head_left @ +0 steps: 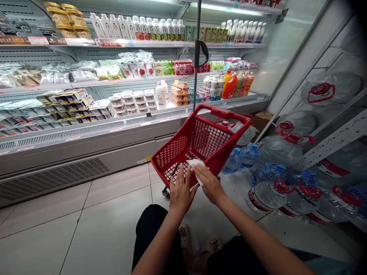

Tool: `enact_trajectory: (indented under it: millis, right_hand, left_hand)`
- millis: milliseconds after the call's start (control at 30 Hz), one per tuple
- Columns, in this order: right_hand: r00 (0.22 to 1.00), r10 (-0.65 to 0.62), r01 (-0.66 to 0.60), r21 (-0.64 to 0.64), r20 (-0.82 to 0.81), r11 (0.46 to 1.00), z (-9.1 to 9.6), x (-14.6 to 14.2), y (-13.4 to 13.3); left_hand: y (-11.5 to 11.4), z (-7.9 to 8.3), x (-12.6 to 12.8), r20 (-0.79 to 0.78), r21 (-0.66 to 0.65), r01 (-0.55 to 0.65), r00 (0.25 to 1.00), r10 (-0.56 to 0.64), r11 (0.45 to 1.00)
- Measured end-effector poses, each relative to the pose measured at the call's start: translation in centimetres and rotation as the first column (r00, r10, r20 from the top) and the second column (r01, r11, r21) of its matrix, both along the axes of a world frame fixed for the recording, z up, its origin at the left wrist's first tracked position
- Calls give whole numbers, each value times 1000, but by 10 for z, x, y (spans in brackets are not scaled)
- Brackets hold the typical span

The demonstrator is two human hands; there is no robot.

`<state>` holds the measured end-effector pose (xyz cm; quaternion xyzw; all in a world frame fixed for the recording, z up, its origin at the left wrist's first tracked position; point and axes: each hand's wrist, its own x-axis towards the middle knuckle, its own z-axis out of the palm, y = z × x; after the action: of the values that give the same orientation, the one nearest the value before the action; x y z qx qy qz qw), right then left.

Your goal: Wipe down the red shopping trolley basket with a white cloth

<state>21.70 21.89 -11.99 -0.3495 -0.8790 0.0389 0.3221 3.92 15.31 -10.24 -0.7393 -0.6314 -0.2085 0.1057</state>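
Observation:
A red plastic shopping basket (200, 141) on small wheels stands on the tiled floor in front of me, its black pull handle (200, 53) raised on a thin pole. My left hand (180, 191) lies flat with straight fingers against the basket's near wall. My right hand (209, 183) presses a white cloth or tissue (196, 165) on the basket's near rim, fingers folded over it. My knees in black trousers show at the bottom of the view.
A long open chiller (86, 126) holds yoghurt pots, milk bottles, juice and packets on several shelves. Large water jugs (275, 191) with red and blue caps lie on the floor and rack at right. A cardboard box (262, 119) sits behind the basket.

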Motion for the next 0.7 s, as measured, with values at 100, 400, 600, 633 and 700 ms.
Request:
enact_trajectory:
  millis: [100, 400, 600, 633, 700]
  right_hand:
    - [995, 91, -91, -7, 35, 996, 0, -7, -14]
    - [995, -60, 58, 29, 79, 998, 12, 62, 68]
    - [999, -53, 53, -49, 3, 997, 3, 42, 69]
    - [999, -32, 32, -55, -2, 998, 1, 35, 59]
    - [1000, 19, -19, -62, -1, 998, -1, 21, 34]
  left_hand:
    - [1, -1, -6, 55, -13, 120, 991, -119, 993]
    - [16, -2, -66, -128, -62, 358, 923, -363, 932]
    - [25, -13, -52, -124, -3, 257, 959, -256, 966]
    - [24, -15, -45, -110, 3, 238, 965, -236, 971]
    - [21, -18, -30, -77, 10, 205, 976, -203, 979]
